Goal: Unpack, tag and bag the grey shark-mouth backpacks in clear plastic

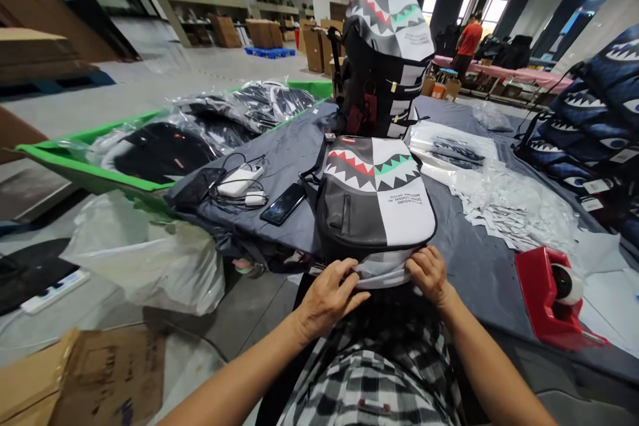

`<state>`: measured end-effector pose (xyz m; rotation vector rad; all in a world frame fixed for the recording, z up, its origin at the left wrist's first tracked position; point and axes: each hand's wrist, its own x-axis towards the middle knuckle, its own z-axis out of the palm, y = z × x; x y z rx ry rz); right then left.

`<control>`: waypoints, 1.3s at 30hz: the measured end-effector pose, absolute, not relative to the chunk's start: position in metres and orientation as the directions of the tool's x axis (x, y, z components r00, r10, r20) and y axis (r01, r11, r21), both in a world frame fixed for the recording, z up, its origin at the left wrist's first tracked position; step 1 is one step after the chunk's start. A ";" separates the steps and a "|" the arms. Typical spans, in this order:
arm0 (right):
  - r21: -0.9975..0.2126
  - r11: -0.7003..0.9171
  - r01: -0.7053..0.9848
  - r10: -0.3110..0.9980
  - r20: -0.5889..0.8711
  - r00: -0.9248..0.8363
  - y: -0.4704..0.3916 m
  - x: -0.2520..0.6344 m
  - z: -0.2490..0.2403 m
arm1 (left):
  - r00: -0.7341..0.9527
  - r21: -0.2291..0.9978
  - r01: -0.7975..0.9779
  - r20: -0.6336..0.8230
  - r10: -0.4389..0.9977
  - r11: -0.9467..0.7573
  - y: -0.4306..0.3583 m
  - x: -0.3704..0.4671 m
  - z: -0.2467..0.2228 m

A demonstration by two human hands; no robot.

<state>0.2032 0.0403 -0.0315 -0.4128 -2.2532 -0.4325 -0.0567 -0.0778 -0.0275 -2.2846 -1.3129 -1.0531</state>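
Note:
A black and white backpack (374, 196) with a red and green shark-mouth print lies on the dark cloth at the table's near edge. My left hand (332, 293) is at its near left side, thumb and fingers closing on the pale lower edge. At the near right corner, my right hand (428, 273) has its fingers curled around the same pale edge. Behind this bag rises a stack of similar backpacks (387, 26). Left of the bag lie a phone (283, 204) and a white charger (240, 180) with black cables.
A red tape dispenser (536, 293) and plastic packets (519, 213) lie on the right. Blue shark-print bags (594, 126) are piled beyond. A green-edged bin (94, 172) holds wrapped bags at the left, above a white plastic bag (150, 253) and a cardboard box (112, 373).

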 end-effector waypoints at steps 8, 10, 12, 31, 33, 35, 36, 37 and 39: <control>-0.019 0.890 0.456 0.286 0.802 -0.525 0.020 0.198 -0.034 | 0.267 0.185 0.823 0.707 0.655 -0.536 -0.063 -0.054 -0.015; -0.080 0.923 0.377 0.324 0.690 -0.647 0.018 0.210 -0.018 | 0.293 0.184 0.841 0.636 0.714 -0.509 -0.061 -0.050 -0.008; -0.161 0.922 0.353 0.378 0.574 -0.726 0.020 0.218 0.001 | 0.321 0.186 0.853 0.550 0.771 -0.488 -0.059 -0.046 0.001; 0.156 0.969 0.190 0.131 0.324 -0.937 0.040 0.204 0.044 | 0.793 -0.061 0.552 0.346 0.502 -0.831 -0.034 -0.054 0.038; 0.069 0.971 0.228 0.209 0.213 -0.954 0.043 0.204 0.049 | 0.859 -0.208 0.468 0.335 0.387 -0.859 -0.027 -0.056 0.042; 0.041 0.963 0.268 0.262 0.111 -0.959 0.046 0.204 0.058 | 0.896 -0.304 0.406 0.318 0.310 -0.862 -0.023 -0.057 0.045; 0.049 0.963 0.265 0.261 0.077 -0.962 0.047 0.205 0.062 | 0.900 -0.318 0.400 0.312 0.303 -0.860 -0.022 -0.058 0.047; 0.063 0.967 0.248 0.245 0.046 -0.968 0.049 0.205 0.067 | 0.900 -0.309 0.403 0.306 0.311 -0.862 -0.021 -0.059 0.048; 0.100 0.975 0.197 0.199 -0.016 -0.980 0.050 0.207 0.076 | 0.890 -0.263 0.421 0.306 0.338 -0.868 -0.022 -0.062 0.050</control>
